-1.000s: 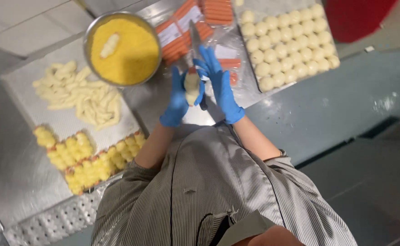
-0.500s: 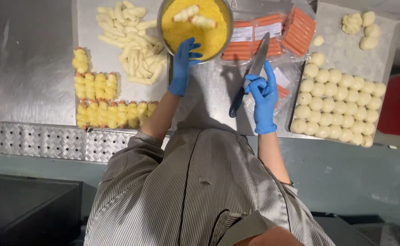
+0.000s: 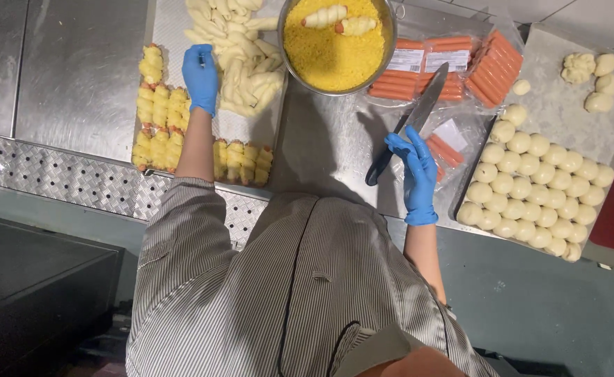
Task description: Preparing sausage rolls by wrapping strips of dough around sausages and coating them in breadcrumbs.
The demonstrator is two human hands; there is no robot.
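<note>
2 gloved hands: right (image 3: 413, 167) grips knife (image 3: 410, 122), left (image 3: 201, 75) touches dough rolls (image 3: 240, 59).

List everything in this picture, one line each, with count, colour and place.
metal bowl: one, steel, top centre, filled with yellow crumbs
wrapped rolls in bowl: two, pale, on the crumbs
uncoated rolls: a pile, cream, on the tray left of the bowl
crumbed rolls: several rows, yellow, near edge of that tray
sausage packs: several, orange-red in clear plastic, right of the bowl
dough balls: many, pale cream, on the board at right
knife: one, steel blade and dark handle, in the right hand
steel table: one, grey, under it all
left hand: blue glove, on the uncoated rolls
right hand: blue glove, gripping the knife
</note>
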